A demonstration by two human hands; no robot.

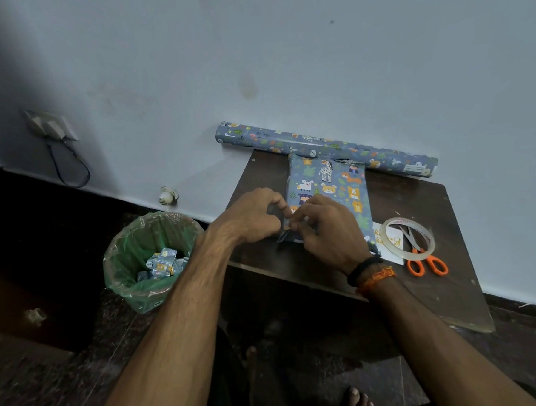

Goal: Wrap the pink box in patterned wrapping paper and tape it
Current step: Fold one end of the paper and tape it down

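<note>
Centre frame, on dark table (pixel 432 213): box (pixel 331 187), fully covered in blue animal-print paper, long axis running away toward the wall. Both hands together at its near-left corner. Left hand (pixel 255 217) curled, fingertips pinching the paper flap at the box end. Right hand (pixel 330 230) curled too, fingers (pixel 298 221) pinching the same flap, touching the left fingertips. Black band and orange thread (pixel 376 276) on right wrist. Upper centre, against the wall: paper roll (pixel 326 148), same print, far end of box touching it. Right of box: tape ring (pixel 408 237) lying flat over a white card (pixel 387 243), orange-handled scissors (pixel 424 256) through the ring, blades closed. Lower left, on floor beside table: bin (pixel 151 258) with green liner, paper scraps (pixel 163 264) inside. Wall socket (pixel 50 124) with cable, upper left. Bare toes bottom centre.
</note>
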